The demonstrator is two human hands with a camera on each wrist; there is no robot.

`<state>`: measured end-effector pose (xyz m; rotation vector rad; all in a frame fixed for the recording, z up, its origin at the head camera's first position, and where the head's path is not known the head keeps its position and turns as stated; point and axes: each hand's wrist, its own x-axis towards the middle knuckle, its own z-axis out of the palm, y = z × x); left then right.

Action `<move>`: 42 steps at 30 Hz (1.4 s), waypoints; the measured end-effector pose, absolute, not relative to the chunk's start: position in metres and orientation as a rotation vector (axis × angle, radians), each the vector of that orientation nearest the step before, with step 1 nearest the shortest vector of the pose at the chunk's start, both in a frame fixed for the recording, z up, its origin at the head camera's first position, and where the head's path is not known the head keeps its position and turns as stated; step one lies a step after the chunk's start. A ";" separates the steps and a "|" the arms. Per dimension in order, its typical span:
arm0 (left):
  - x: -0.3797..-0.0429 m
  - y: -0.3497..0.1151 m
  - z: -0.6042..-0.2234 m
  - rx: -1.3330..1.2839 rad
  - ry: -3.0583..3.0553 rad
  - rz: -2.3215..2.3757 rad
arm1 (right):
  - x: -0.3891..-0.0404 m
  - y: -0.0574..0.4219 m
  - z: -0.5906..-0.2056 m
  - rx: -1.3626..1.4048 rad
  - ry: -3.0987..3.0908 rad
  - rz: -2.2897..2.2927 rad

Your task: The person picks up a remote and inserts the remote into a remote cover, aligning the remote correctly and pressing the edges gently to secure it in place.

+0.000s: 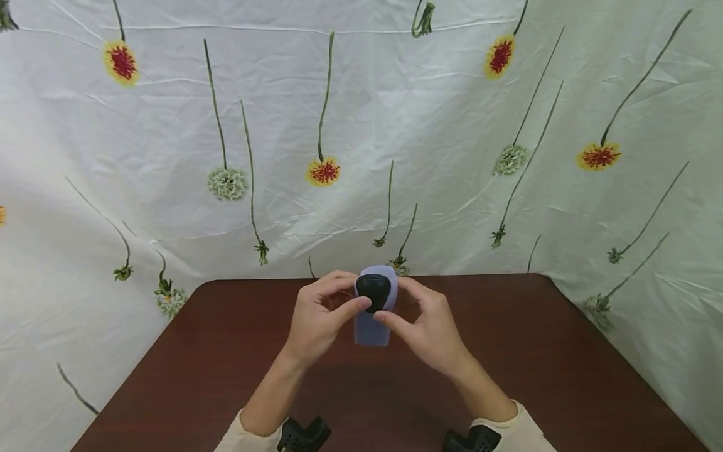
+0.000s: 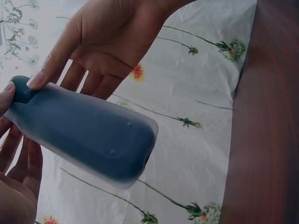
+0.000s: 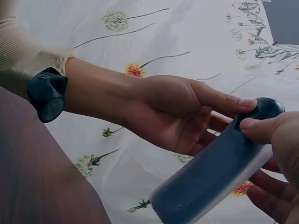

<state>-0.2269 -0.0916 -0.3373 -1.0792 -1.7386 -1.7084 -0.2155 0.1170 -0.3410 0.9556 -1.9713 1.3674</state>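
Observation:
Both hands hold up a bluish-lavender bottle (image 1: 371, 333) with a black rounded cap (image 1: 374, 290), above the table. My left hand (image 1: 316, 320) grips it from the left, its thumb on the cap's lower edge and its fingers behind the upper part. My right hand (image 1: 435, 329) grips from the right, thumb just below the cap, fingers round the far side. In the left wrist view the bottle's smooth body (image 2: 93, 130) slants down away from the thumbs. The right wrist view shows both thumbs close together by the dark cap (image 3: 270, 107). Fingertips behind the bottle are partly hidden.
A dark reddish-brown table (image 1: 226, 351) lies below the hands. Behind it hangs a white cloth (image 1: 373, 113) printed with flowers. Each cuff bears a black wrist device, the left wrist device (image 1: 305, 434) and the right wrist device (image 1: 471, 439).

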 end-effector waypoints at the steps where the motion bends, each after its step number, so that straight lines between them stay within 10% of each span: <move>1: -0.227 -0.091 -0.337 -1.076 -1.741 -1.713 | -0.215 0.118 -0.340 0.940 -1.955 1.374; 42: -0.232 -0.083 -0.341 -1.171 -1.727 -1.268 | -0.199 0.109 -0.338 0.651 -1.707 1.390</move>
